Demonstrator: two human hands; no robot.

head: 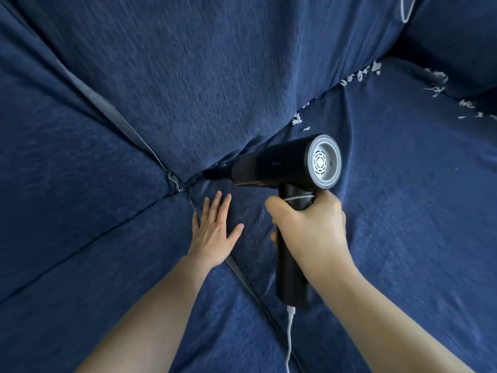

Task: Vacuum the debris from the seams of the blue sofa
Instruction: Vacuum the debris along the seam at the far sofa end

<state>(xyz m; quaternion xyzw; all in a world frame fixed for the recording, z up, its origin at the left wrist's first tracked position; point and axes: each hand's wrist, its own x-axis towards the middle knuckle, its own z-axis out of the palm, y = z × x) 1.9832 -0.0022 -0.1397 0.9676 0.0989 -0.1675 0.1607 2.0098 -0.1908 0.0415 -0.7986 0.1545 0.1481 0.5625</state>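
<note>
A blue sofa (215, 76) fills the view, its back cushion meeting the seat along a seam. My right hand (309, 224) grips the handle of a black handheld vacuum (269, 168) with a grey rear vent. Its narrow nozzle (215, 174) points left into the seam near the corner where several cushions meet. My left hand (215, 230) lies flat with straight fingers on the seat cushion just below the nozzle. White shredded debris (297, 120) sits along the seam to the right of the vacuum, and more white debris (360, 75) lies further up the same seam.
A white cable (290, 337) hangs from the bottom of the vacuum handle. More white scraps (437, 84) lie on the seat by the right-hand cushion. A thin white cord (403, 12) hangs at the top right. A second seam (242, 275) runs diagonally between the seat cushions.
</note>
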